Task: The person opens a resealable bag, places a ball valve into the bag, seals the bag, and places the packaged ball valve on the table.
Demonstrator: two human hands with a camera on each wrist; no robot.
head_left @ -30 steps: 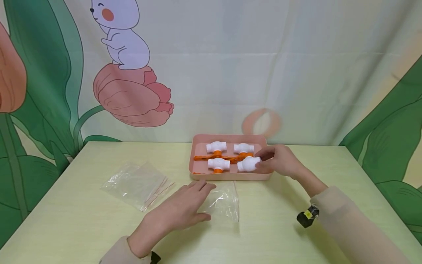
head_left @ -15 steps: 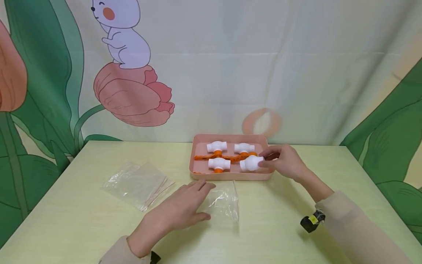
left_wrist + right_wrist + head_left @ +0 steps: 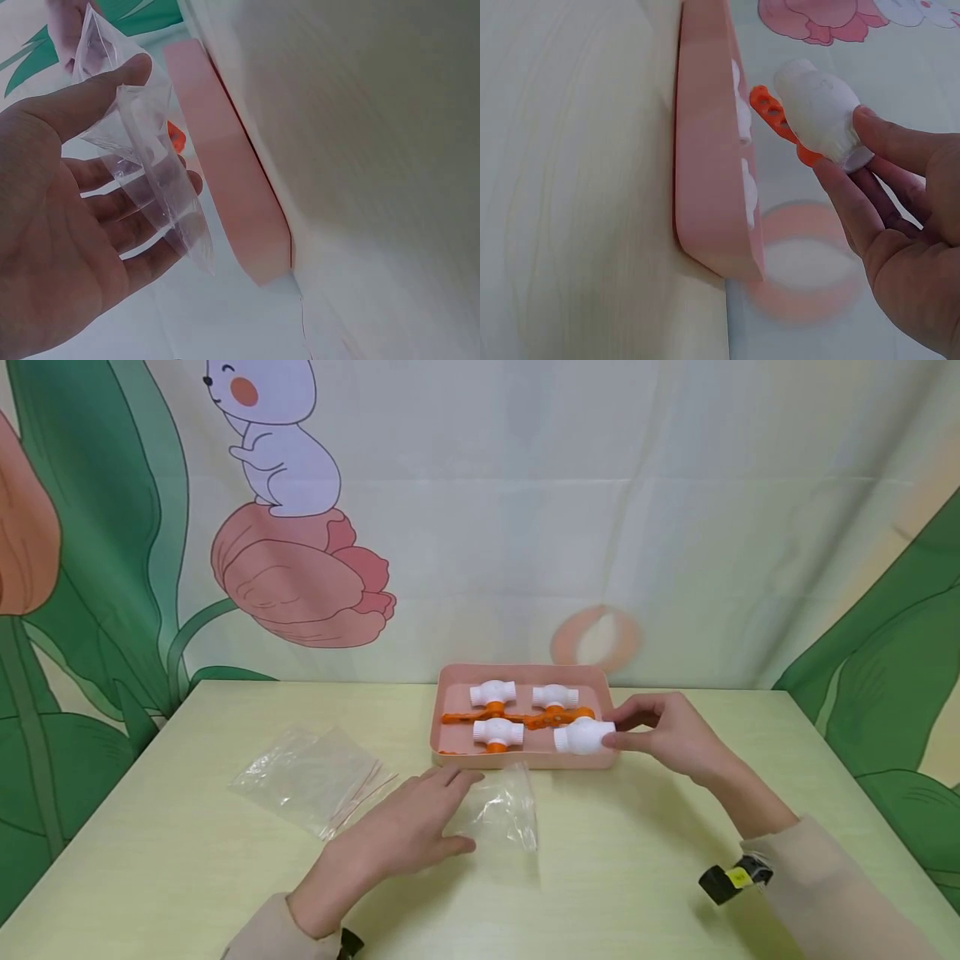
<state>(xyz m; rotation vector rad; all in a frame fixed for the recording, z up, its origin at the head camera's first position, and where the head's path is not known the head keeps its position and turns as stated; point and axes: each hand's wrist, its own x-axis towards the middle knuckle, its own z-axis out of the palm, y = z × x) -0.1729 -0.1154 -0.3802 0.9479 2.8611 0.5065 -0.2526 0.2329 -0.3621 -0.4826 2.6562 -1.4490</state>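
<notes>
My right hand (image 3: pixel 678 737) pinches a white plastic ball valve (image 3: pixel 817 105) by one end, thumb on one side and fingers on the other. Its orange handle (image 3: pixel 780 120) points away from the palm. In the head view this valve (image 3: pixel 583 737) hangs over the front right of the pink tray (image 3: pixel 525 761). My left hand (image 3: pixel 401 822) holds a clear plastic zip bag (image 3: pixel 501 810) in front of the tray. The bag (image 3: pixel 154 169) lies between the thumb and loosely curved fingers in the left wrist view, with several fingers showing through it.
Inside the tray are more white valves (image 3: pixel 492 693) with orange handles. A flat pile of clear zip bags (image 3: pixel 307 781) lies on the table to the left. A printed curtain (image 3: pixel 480 527) hangs behind the table.
My right hand has drawn the valve to the right and slightly towards me, lifting it over the tray's front right. The left hand and its bag have shifted slightly left.
</notes>
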